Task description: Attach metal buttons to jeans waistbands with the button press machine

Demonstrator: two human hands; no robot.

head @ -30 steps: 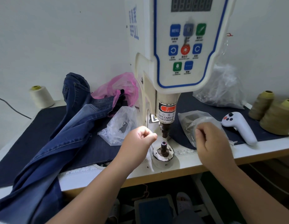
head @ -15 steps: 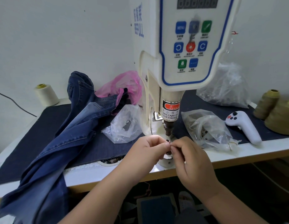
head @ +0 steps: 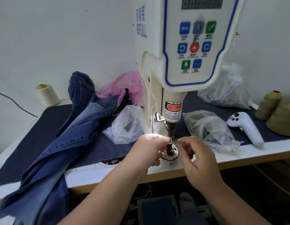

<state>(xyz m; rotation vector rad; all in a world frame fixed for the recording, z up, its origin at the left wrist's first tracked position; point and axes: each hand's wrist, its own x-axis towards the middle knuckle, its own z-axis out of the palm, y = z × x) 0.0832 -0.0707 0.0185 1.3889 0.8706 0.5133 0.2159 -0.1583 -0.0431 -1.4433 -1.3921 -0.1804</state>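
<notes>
My left hand (head: pixel 149 147) is right at the lower die post (head: pixel 168 148) of the button press machine (head: pixel 186 65), grip pinched together at the post's tip. I judge it is seating a small button part there, though the piece itself is too small to make out. My right hand (head: pixel 196 159) hovers just beside the post, fingers loosely curled and holding nothing, close enough to steady or feed the next piece. The punch (head: pixel 170 129) hangs directly above, with a finger warning on its label, so fingers must clear before any press. The jeans (head: pixel 73 135) lie draped over the left of the surface (head: pixel 262 153), waistband not yet under the punch. Clear bags (head: pixel 210 132) sit near, handy for hardware.
</notes>
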